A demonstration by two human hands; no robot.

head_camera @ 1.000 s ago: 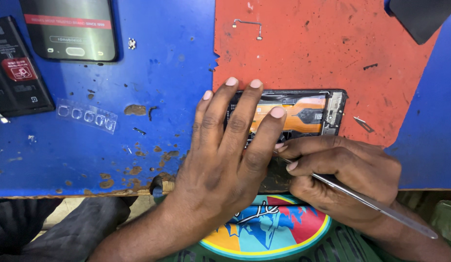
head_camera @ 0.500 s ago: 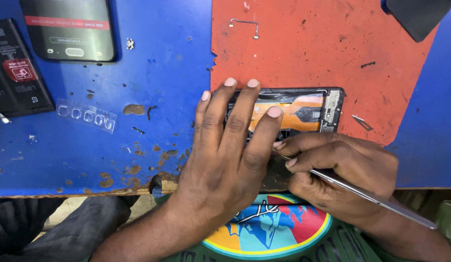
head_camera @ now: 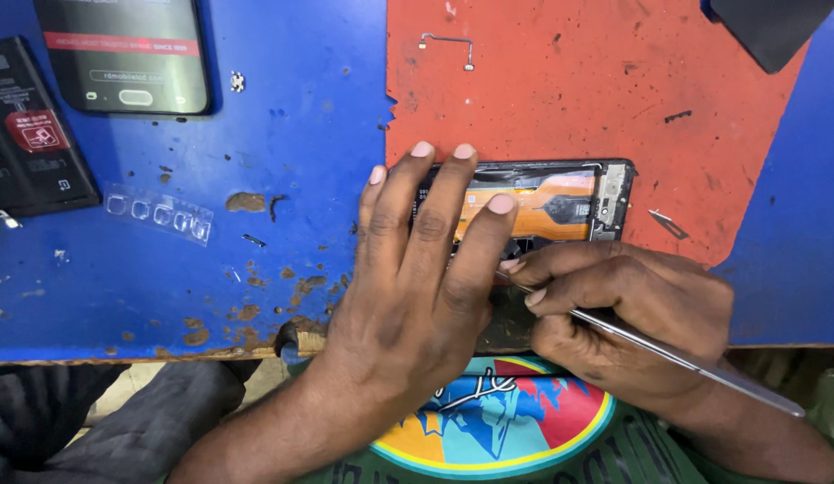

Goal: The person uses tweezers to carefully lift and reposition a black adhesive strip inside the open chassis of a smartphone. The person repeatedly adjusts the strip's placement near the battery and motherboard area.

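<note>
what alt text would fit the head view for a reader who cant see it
A person's left hand presses flat on an opened phone lying on a red and blue worktable, while the right hand holds thin metal tweezers at its near edge. Another phone and a black battery lie far left.

The thin silver metal tool [head_camera: 686, 360] is looking smooth and shiny. The blue and red painted table top [head_camera: 542, 81] is looking rough, chipped and matt. The black glass phone [head_camera: 130, 54] is shining glossy.
</note>
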